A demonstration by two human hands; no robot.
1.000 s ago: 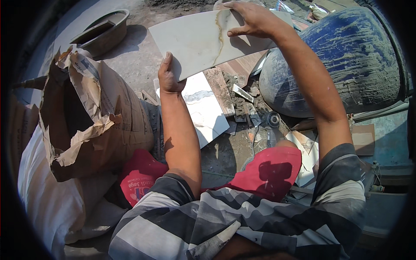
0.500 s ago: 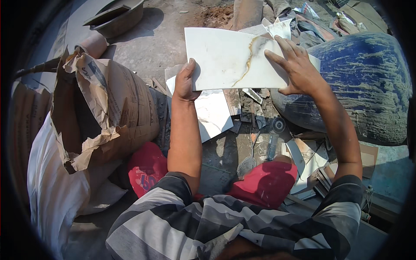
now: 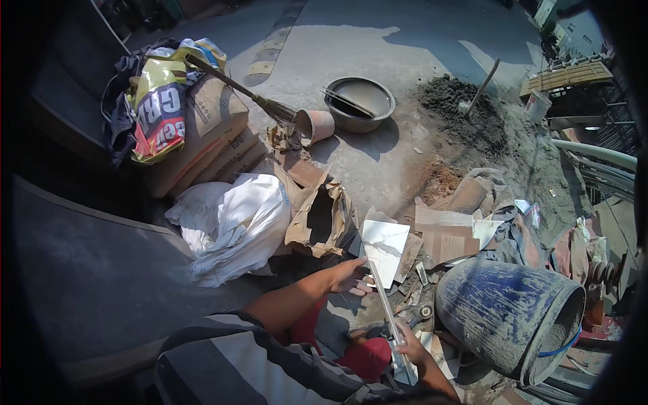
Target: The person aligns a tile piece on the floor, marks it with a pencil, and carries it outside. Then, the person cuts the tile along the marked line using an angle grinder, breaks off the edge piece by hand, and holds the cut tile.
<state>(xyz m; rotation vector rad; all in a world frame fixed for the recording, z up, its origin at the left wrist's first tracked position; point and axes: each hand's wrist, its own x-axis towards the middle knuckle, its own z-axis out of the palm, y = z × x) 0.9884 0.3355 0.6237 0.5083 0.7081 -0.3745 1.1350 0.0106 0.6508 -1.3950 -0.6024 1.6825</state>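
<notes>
A cut piece of white tile (image 3: 384, 295) is between my two hands, tilted so that mostly its narrow edge shows. My left hand (image 3: 347, 275) grips its far end, thumb at the edge and fingers on the left side. Around the near end my right hand (image 3: 410, 345) is closed. Just beyond my left hand, a white grey-veined tile (image 3: 386, 246) lies on the ground. An angle grinder (image 3: 425, 312) rests among tile scraps, right of the held piece.
A blue, cement-crusted drum (image 3: 499, 307) lies at the right. Leftward are an opened paper sack (image 3: 297, 233), a white sack (image 3: 236, 219) and stacked bags (image 3: 216, 145). Farther off are a bucket (image 3: 314, 127), a broom (image 3: 273, 108), a basin (image 3: 361, 120) and a dark sand heap (image 3: 466, 111).
The tile piece has turned from showing its broad veined face to nearly edge-on, and is lower. My right hand has moved nearer my body. The view has swung left and up.
</notes>
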